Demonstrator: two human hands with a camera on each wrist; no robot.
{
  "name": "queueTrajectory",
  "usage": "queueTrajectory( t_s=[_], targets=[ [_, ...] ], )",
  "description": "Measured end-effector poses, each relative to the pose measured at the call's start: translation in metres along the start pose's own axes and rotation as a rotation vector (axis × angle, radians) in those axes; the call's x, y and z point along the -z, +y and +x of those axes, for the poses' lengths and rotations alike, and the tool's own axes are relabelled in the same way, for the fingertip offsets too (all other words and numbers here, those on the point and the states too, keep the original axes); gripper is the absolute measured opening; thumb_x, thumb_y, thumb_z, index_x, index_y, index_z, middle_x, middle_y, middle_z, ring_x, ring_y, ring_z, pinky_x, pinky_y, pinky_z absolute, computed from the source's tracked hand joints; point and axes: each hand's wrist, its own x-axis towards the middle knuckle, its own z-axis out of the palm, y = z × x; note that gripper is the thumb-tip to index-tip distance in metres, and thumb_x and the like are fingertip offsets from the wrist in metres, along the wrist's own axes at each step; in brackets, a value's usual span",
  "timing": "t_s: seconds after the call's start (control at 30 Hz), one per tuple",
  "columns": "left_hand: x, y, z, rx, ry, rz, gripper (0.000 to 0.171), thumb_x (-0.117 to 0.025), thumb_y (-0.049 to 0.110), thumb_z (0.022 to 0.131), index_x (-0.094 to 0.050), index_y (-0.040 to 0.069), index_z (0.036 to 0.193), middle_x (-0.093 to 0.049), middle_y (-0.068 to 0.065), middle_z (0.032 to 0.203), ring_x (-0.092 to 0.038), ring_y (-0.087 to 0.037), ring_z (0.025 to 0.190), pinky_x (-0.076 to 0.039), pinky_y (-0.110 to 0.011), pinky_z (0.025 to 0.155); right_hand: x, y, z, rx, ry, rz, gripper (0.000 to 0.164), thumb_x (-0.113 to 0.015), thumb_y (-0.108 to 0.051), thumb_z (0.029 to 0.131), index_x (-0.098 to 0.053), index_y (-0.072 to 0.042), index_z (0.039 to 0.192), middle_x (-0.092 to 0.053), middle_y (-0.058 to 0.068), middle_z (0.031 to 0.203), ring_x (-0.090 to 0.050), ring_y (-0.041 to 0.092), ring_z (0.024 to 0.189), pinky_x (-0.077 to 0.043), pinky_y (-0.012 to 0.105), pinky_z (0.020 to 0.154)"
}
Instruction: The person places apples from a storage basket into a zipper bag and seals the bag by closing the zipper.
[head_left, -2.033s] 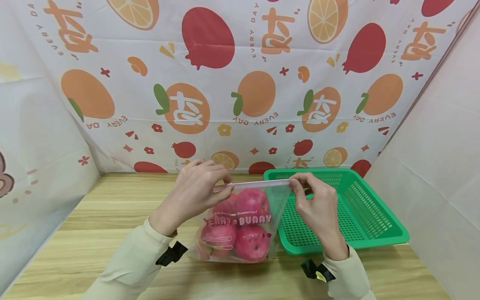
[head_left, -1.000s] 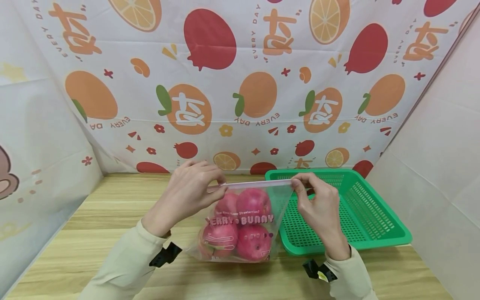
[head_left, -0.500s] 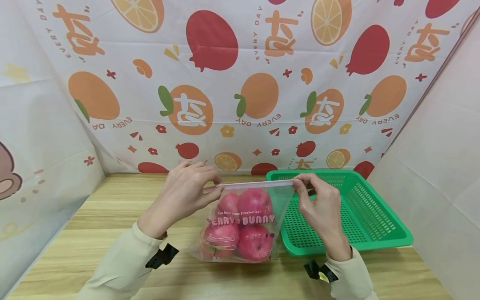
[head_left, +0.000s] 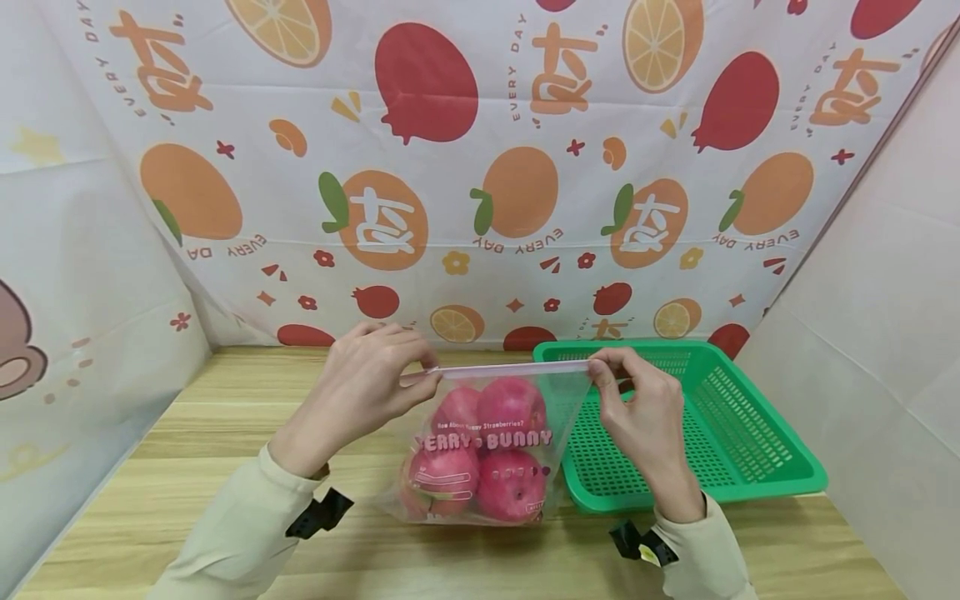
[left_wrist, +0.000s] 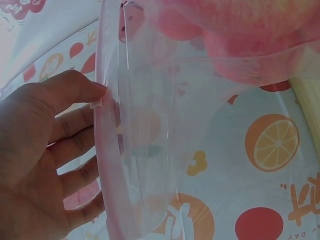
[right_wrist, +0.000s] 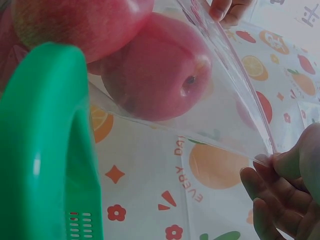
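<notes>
A clear zip bag with pink lettering stands upright on the table, several red apples inside. My left hand pinches the pink zip strip along the bag's top edge, left of the middle. In the left wrist view, thumb and finger sit at a small pale slider on that strip. My right hand pinches the top right corner of the bag, holding the edge taut. The right wrist view shows that corner between thumb and fingertips, with an apple behind the film.
A green plastic basket stands right of the bag, partly behind my right hand. The wooden table ends at a fruit-printed cloth at the back. White cloth hangs on both sides.
My left hand has slid leftward along the zip strip, so more strip shows between my hands. My right hand keeps the corner. The view has shifted slightly.
</notes>
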Motion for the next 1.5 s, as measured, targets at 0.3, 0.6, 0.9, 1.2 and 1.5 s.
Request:
queueTrajectory(
  t_s=[0.3,0.6,0.9,1.2,1.5],
  targets=[
    [0.002,-0.001,-0.002,0.025,-0.018,-0.004,0.007,-0.077,0.013,0.081,-0.072,0.017,0.079,-0.068,0.005,0.074,-0.061,-0.014,0.073,-0.051,-0.043,0.083,0.000,0.000,0.000,-0.001,-0.002,0.000,0.006,-0.075,-0.007,0.091,-0.072,-0.008,0.096,-0.072,0.004,0.079,-0.067,0.014,0.070,-0.057,0.030,0.062],
    [0.004,-0.004,-0.005,0.029,-0.007,-0.014,0.008,-0.076,0.013,0.082,-0.071,0.019,0.079,-0.069,0.007,0.075,-0.061,-0.013,0.074,-0.051,-0.042,0.081,0.001,0.000,-0.001,-0.003,-0.004,-0.006,0.007,-0.075,-0.006,0.091,-0.072,-0.008,0.096,-0.072,0.004,0.078,-0.068,0.014,0.071,-0.057,0.031,0.062],
    [0.007,-0.006,-0.009,0.039,0.001,-0.017,0.009,-0.075,0.012,0.081,-0.070,0.019,0.079,-0.069,0.007,0.076,-0.061,-0.013,0.074,-0.051,-0.044,0.084,0.000,0.001,-0.001,0.000,-0.002,-0.013,0.007,-0.076,-0.005,0.090,-0.072,-0.008,0.096,-0.072,0.004,0.079,-0.067,0.014,0.070,-0.057,0.030,0.062],
    [0.009,-0.008,-0.010,0.047,-0.006,-0.006,0.010,-0.076,0.012,0.081,-0.070,0.020,0.080,-0.071,0.006,0.081,-0.064,-0.011,0.075,-0.048,-0.039,0.077,0.000,0.002,0.000,0.008,0.002,-0.026,0.007,-0.076,-0.005,0.090,-0.072,-0.008,0.095,-0.072,0.005,0.079,-0.068,0.015,0.069,-0.058,0.034,0.061],
    [0.011,-0.011,-0.011,0.048,-0.001,-0.003,0.010,-0.075,0.011,0.081,-0.072,0.020,0.082,-0.075,0.005,0.088,-0.068,-0.014,0.082,-0.047,-0.037,0.073,0.000,0.003,-0.001,0.012,0.003,-0.023,0.006,-0.076,-0.006,0.091,-0.072,-0.007,0.095,-0.072,0.006,0.079,-0.068,0.017,0.069,-0.059,0.039,0.061]
  ],
)
